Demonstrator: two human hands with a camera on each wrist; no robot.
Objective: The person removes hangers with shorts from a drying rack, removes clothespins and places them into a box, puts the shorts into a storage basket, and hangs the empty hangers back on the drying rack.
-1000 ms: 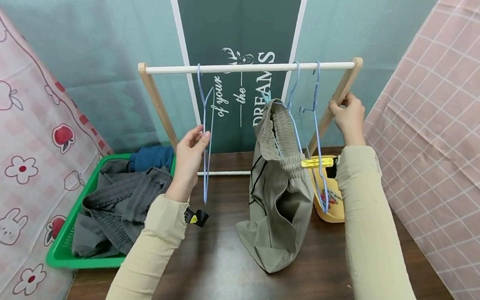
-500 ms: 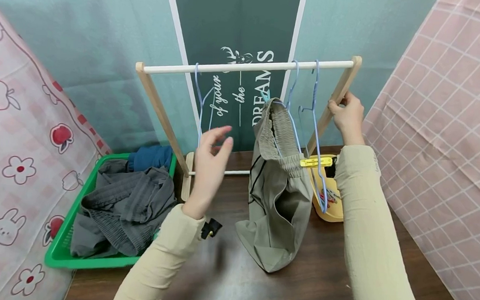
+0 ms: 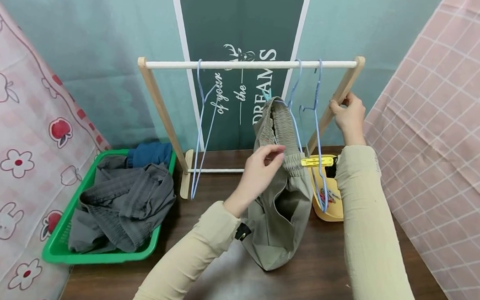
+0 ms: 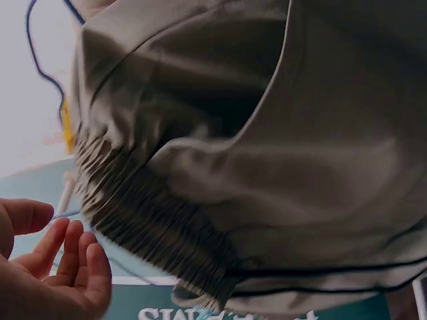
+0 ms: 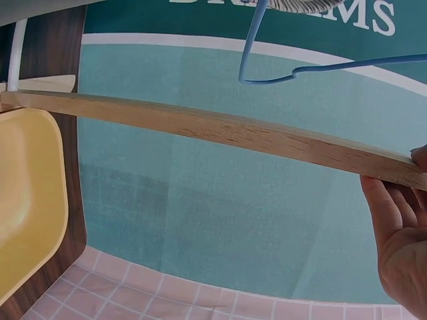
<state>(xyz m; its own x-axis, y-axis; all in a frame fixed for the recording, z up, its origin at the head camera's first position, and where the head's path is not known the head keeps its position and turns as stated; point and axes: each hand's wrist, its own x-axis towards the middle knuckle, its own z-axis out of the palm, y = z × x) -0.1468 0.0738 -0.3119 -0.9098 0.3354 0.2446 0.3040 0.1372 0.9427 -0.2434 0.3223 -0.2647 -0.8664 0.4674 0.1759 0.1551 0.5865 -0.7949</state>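
Observation:
Grey-green elastic-waist pants (image 3: 279,216) hang from a blue hanger (image 3: 295,116), held by a yellow clothespin (image 3: 317,161) and a light-blue clothespin (image 3: 266,94). My left hand (image 3: 259,176) is in front of their waistband (image 4: 157,223), fingers loosely bent and thumb apart, with nothing held. In the left wrist view, a gap shows between the fingertips and the cloth. My right hand (image 3: 349,117) grips the right wooden post (image 5: 220,130) of the small rack, thumb on one side and fingers on the other. Bare blue hangers hang at the left (image 3: 199,134) and right (image 3: 317,127) of the pants.
A white rod (image 3: 245,65) tops the rack. At the left stands a green basket (image 3: 155,246) with dark grey clothing (image 3: 125,207) and a rolled blue garment (image 3: 150,154). A yellow bin (image 3: 333,213) with several small clips stands at the right on the wooden table (image 3: 297,295).
My left hand has let go of the left bare hanger and moved right to the pants. That hanger has swung slightly left. My right hand has stayed on the post.

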